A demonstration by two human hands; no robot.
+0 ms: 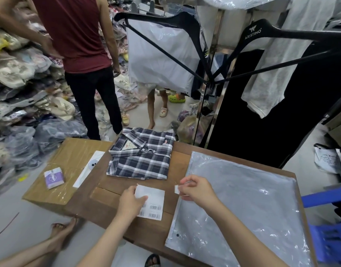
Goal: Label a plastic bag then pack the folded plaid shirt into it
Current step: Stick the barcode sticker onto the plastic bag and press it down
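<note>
A folded navy-and-white plaid shirt (141, 156) lies at the far side of the wooden table (110, 191). A clear plastic bag (241, 205) lies flat on the table's right half. A white sheet of barcode labels (153, 201) rests near the front edge, and my left hand (130, 202) presses on its left side. My right hand (196, 188) hovers over the bag's left edge, pinching a small white label (177, 189) between its fingertips.
A cardboard box (63, 166) left of the table carries a small purple packet (54, 178) and a white strip (88, 168). A person in a maroon top (77, 35) stands beyond it. Bagged clothes pile at left; black hangers (262, 35) and garments hang at right. A blue stool (327, 237) sits at right.
</note>
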